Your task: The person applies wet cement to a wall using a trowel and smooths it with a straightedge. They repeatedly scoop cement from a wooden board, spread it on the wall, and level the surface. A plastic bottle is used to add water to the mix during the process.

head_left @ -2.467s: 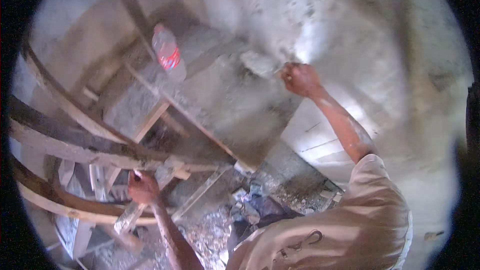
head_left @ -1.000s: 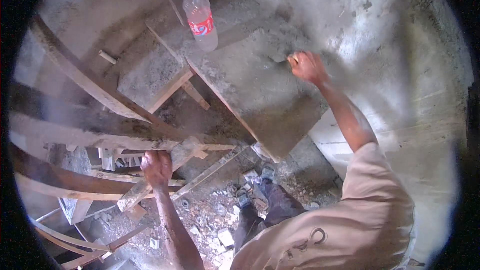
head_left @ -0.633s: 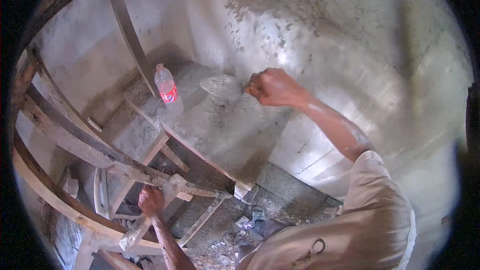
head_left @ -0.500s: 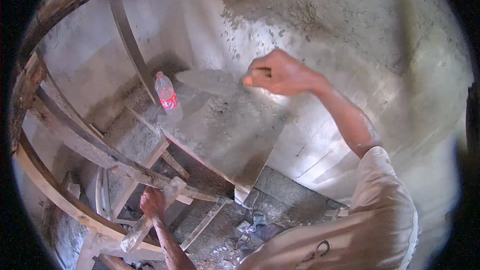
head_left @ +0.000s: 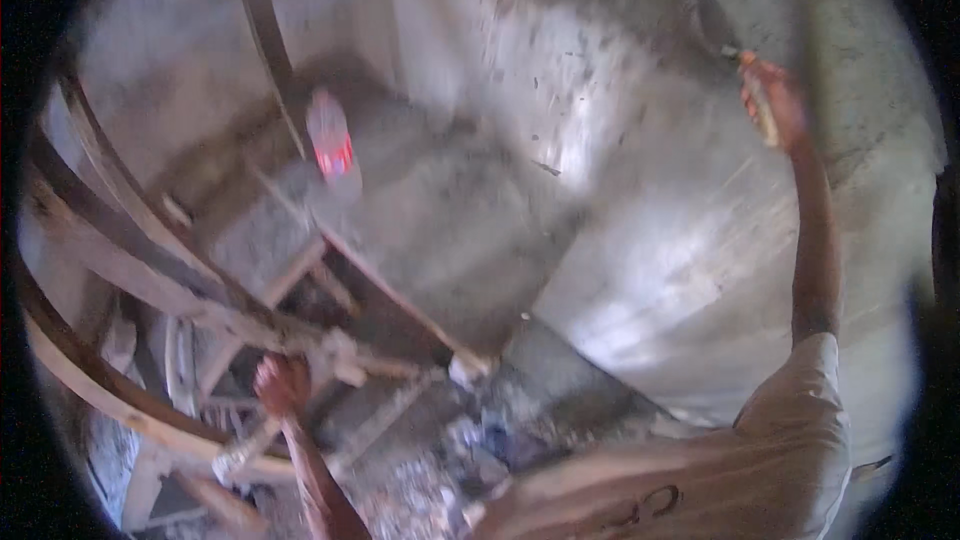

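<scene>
My right hand (head_left: 780, 105), arm stretched far to the upper right, is closed around the wooden handle of a trowel (head_left: 710, 18). The dark blade points up and left, close to the plastered wall (head_left: 650, 130); I cannot tell whether it touches. At the lower left, my left hand (head_left: 282, 385) is a closed fist around a wooden bar (head_left: 240, 450) of the timber frame. A clear plastic bottle (head_left: 332, 135) with a red label and pinkish cap stands upright on a cement-grey ledge (head_left: 430, 230), well away from both hands.
Long wooden beams (head_left: 150, 285) curve across the left side. A dark gap (head_left: 390, 305) opens between the ledge and the frame. Rubble and scraps (head_left: 420, 495) litter the floor below. A rough, darker patch marks the upper wall. Motion blurs much of the picture.
My right hand has swung up and right, and the trowel blade now shows plainly. My left hand keeps its grip on the bar. The whole view has shifted slightly.
</scene>
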Demonstrator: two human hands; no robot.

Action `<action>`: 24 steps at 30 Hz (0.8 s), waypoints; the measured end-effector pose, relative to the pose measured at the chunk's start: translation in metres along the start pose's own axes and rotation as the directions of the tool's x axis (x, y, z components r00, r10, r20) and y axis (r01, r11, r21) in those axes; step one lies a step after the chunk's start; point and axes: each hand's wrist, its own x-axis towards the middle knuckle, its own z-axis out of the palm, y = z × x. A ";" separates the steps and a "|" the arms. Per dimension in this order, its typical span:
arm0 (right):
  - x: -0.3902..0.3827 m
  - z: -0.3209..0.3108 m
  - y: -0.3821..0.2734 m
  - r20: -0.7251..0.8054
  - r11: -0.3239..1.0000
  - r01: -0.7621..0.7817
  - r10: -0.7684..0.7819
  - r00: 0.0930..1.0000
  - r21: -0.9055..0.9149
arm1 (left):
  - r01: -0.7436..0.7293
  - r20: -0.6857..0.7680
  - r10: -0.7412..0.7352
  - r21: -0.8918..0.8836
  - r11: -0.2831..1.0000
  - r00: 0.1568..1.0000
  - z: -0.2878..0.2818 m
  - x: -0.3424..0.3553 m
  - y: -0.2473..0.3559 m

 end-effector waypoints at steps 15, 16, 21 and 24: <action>-0.154 0.471 0.111 0.763 0.870 0.389 -0.023 0.646 -0.304 | 0.099 0.344 -0.018 -0.217 0.971 0.939 -0.045 0.032 0.029; -0.135 0.488 0.110 0.749 0.843 0.432 -0.052 0.660 -0.322 | 0.133 0.337 -0.057 -0.209 0.969 0.940 -0.049 0.031 0.025; -0.108 0.482 0.130 0.610 0.786 0.485 -0.178 0.772 -0.385 | 0.095 0.353 -0.035 -0.155 0.983 0.935 -0.040 0.020 0.027; -0.093 0.455 0.080 0.622 0.710 0.620 -0.327 0.711 -0.335 | 0.177 0.328 -0.161 -0.020 0.984 0.931 -0.002 -0.038 -0.009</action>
